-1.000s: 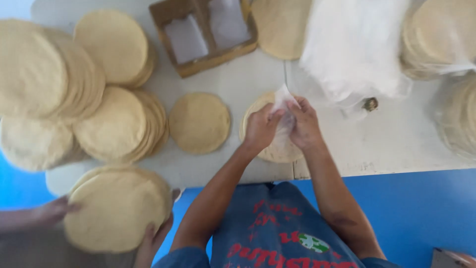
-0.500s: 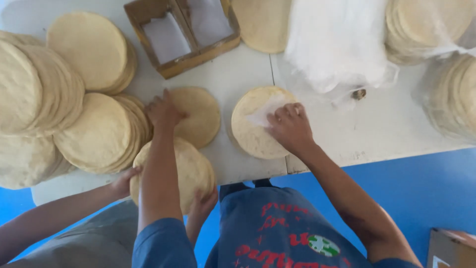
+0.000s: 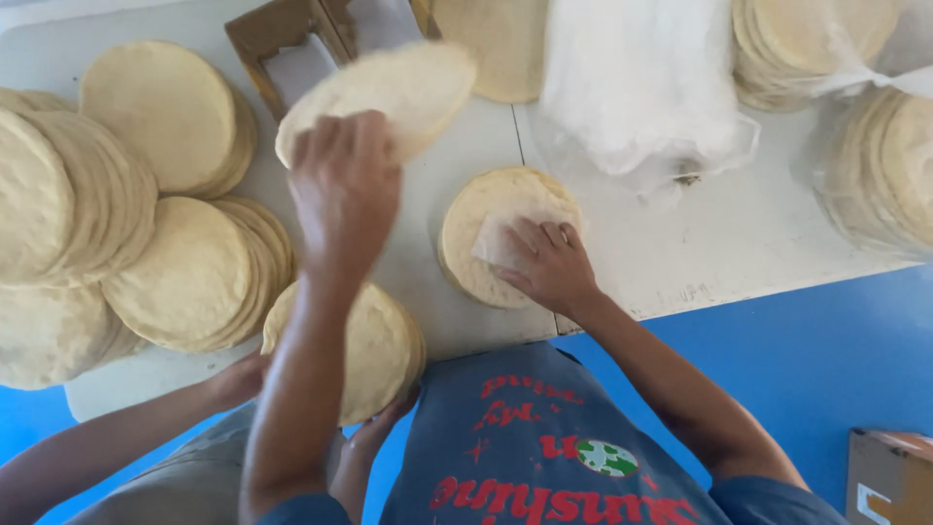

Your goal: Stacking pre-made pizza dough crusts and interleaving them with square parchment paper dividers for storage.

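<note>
Flatbread disc (image 3: 389, 92) in left hand (image 3: 340, 190) grip, right hand (image 3: 544, 262) flat, pressing one paper sheet (image 3: 496, 238)

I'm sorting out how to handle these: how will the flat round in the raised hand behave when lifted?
The round in the left hand keeps a near-flat shape though held by one edge, so it is probably fairly stiff and light. Being thin, it may crack if bent.
</note>
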